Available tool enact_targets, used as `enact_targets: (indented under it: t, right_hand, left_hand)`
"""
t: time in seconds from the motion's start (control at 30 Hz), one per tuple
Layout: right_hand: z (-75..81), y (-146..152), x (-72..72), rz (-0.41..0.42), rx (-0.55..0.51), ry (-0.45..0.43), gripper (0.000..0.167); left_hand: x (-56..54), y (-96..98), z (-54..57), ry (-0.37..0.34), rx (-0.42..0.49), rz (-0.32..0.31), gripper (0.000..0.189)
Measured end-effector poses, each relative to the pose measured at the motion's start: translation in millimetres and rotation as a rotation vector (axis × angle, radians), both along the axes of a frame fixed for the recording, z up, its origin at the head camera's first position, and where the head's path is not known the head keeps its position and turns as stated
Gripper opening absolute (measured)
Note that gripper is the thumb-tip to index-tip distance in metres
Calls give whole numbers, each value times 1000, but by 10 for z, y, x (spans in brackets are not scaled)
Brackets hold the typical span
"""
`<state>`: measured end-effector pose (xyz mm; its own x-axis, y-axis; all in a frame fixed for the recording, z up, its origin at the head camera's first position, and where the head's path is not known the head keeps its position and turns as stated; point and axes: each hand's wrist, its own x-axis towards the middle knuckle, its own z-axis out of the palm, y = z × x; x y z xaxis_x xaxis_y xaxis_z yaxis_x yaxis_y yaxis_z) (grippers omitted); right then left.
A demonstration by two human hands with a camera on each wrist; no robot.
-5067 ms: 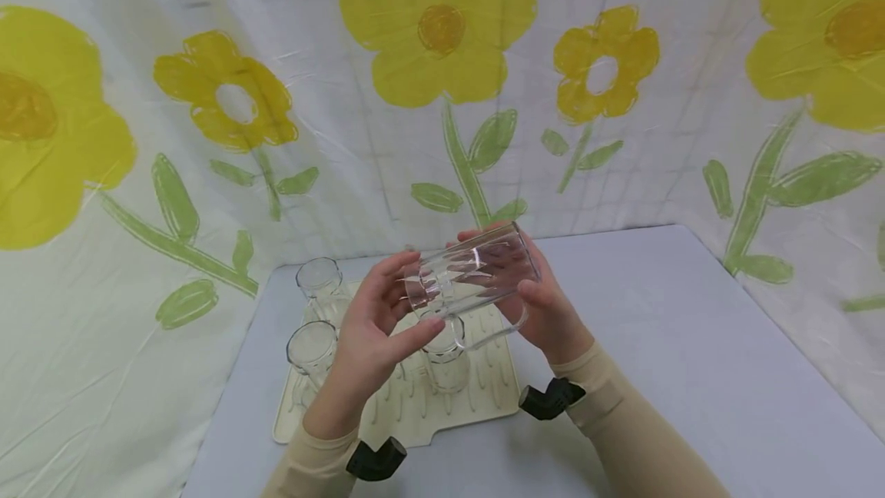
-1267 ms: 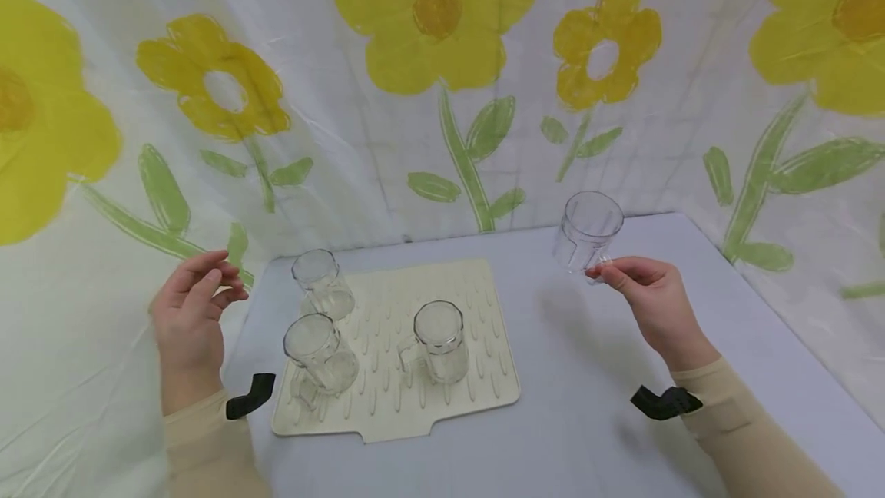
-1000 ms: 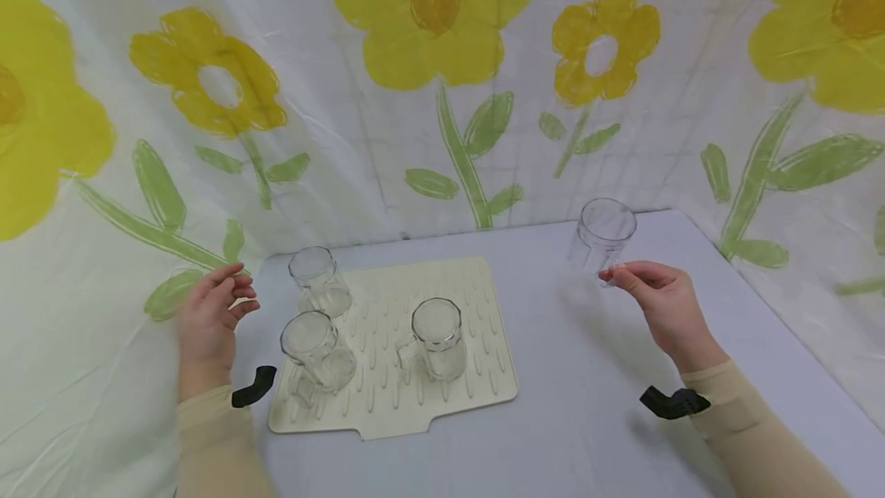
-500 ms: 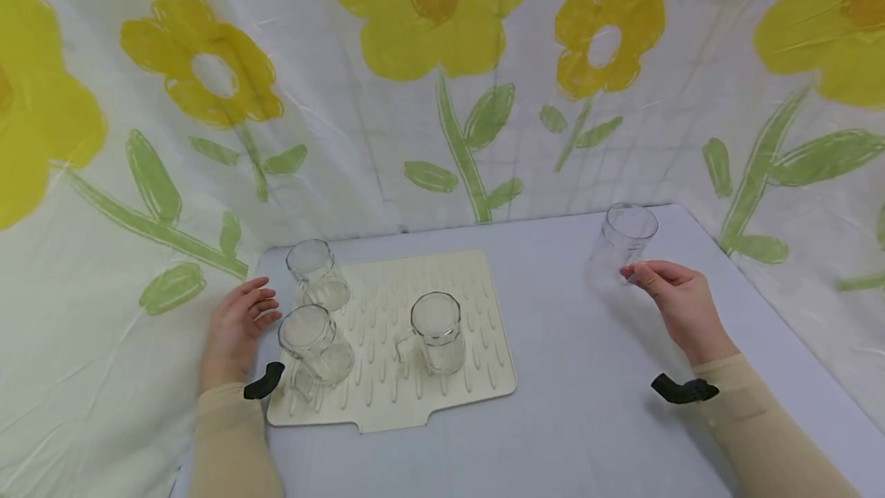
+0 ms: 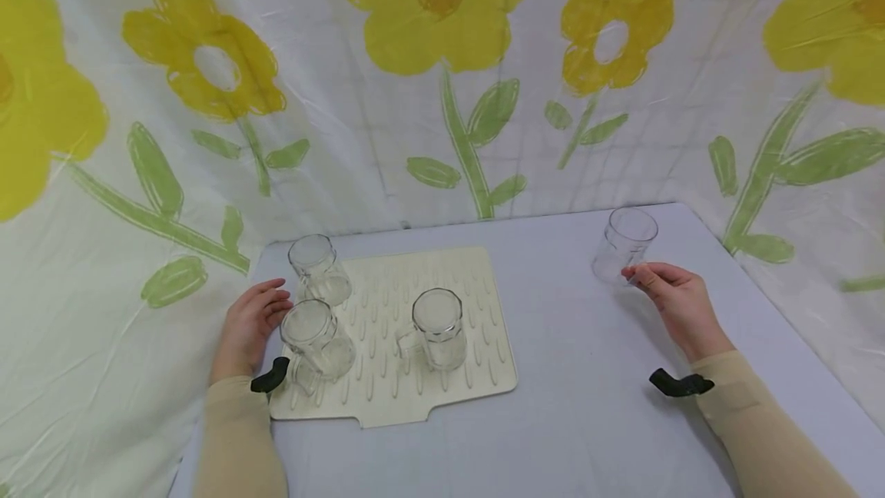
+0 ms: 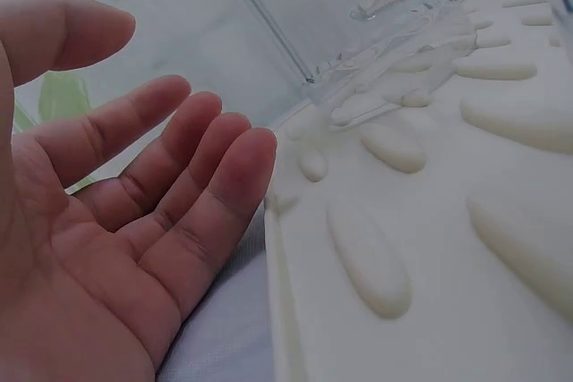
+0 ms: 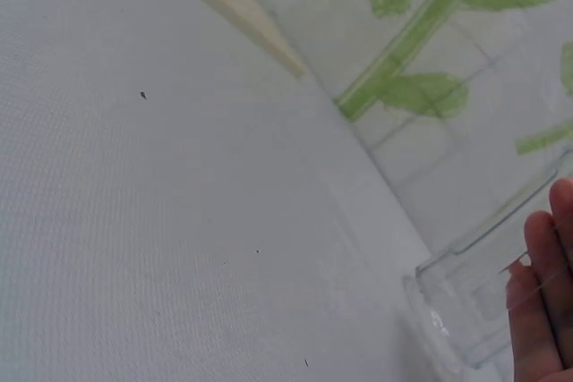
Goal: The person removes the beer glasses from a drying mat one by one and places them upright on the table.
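At the back right of the table, a clear glass mug stands upright, its base down on the cloth. My right hand pinches its handle between thumb and fingers. In the right wrist view, the mug's lower part shows beside the fingers. My left hand lies at the left edge of a cream draining mat, relaxed and holding nothing. Nearest to it on the mat are two glass mugs, a back one and a front one. A third mug stands right of the mat's middle, handle leftward.
A pale cloth covers the table. Behind it hangs a white curtain with yellow flowers, close to the back edge. Raised ridges cover the mat, whose tab points toward the front.
Earlier both hands held the mug tilted over the mat. My left hand has let go and come down beside the mat; my right hand has carried the mug rightward and lowered it onto the table.
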<state>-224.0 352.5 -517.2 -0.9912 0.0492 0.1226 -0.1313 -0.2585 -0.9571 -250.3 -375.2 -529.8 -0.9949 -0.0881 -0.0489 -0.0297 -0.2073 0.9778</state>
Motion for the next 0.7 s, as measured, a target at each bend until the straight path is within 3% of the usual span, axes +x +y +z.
enact_targets:
  t: [0.37, 0.7]
  right_hand:
    - [-64, 25, -35, 23, 13, -40, 19]
    - [-44, 101, -83, 97, 66, -14, 19]
  left_hand:
    - [-75, 0, -57, -35, -94, 43, 26]
    - [-68, 47, -60, -59, -311, 107, 32]
